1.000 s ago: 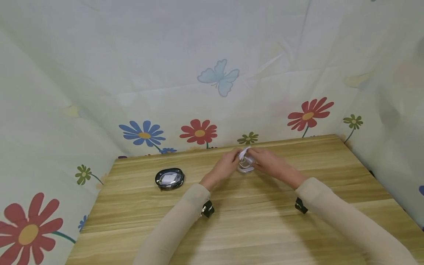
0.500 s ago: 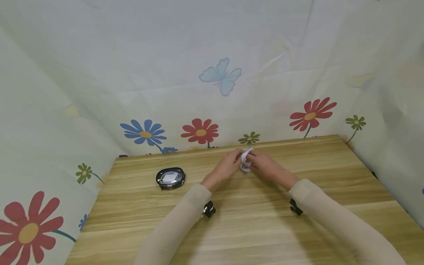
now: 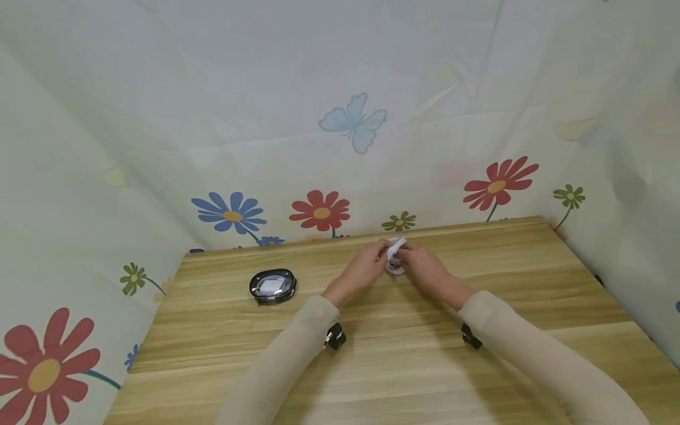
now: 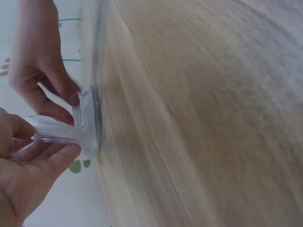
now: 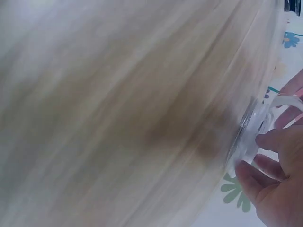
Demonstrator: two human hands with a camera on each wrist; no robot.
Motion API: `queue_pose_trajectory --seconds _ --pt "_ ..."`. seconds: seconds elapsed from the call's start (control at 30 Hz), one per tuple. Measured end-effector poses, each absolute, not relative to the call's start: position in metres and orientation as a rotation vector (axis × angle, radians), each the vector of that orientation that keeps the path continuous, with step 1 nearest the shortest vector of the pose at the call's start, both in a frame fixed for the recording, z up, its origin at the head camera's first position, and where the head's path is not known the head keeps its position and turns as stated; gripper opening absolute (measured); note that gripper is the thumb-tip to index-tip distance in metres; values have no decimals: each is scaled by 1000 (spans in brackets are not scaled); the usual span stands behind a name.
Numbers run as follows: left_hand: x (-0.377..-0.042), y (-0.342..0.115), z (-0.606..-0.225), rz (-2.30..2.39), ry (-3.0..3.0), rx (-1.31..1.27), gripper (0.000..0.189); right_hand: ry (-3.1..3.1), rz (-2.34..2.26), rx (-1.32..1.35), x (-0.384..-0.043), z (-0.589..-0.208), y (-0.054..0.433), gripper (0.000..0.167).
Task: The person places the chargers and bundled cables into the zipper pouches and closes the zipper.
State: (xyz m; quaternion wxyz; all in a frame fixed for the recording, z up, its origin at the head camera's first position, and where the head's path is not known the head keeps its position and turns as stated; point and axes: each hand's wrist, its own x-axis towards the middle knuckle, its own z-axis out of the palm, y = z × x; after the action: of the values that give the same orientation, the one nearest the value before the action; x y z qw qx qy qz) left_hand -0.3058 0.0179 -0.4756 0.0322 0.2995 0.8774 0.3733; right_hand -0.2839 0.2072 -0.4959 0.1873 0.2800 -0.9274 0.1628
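Observation:
A small clear case with white trim (image 3: 395, 269) rests on the table near its back edge, between both hands. My left hand (image 3: 365, 263) pinches its raised, bent flap (image 4: 54, 130) between thumb and fingers, as the left wrist view shows. On the other side, my right hand (image 3: 429, 271) has its thumb and curled fingers on the case's body (image 5: 248, 137). Something thin and dark shows inside the case in the head view, partly hidden by the fingers.
To the left on the wooden table (image 3: 404, 366) lies an oval black-rimmed case (image 3: 273, 287) with a clear lid and a white item inside. A flower-printed sheet (image 3: 255, 141) hangs right behind the table's back edge and along both sides.
My right hand has shifted slightly left and in closer over the clear case. The flap and white trim have bent over more; my left hand has barely moved.

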Motion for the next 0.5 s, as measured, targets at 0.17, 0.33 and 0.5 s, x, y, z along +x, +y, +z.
queue_pose_trajectory --seconds 0.17,0.33,0.5 --pt "-307 19 -475 1104 2709 952 32 -2607 427 804 -284 -495 212 19" --pt "-311 22 -477 837 2783 1149 31 -2718 423 973 -279 -486 230 21" --pt "-315 23 -478 532 2799 1330 36 -2844 471 1001 -274 -475 249 37"
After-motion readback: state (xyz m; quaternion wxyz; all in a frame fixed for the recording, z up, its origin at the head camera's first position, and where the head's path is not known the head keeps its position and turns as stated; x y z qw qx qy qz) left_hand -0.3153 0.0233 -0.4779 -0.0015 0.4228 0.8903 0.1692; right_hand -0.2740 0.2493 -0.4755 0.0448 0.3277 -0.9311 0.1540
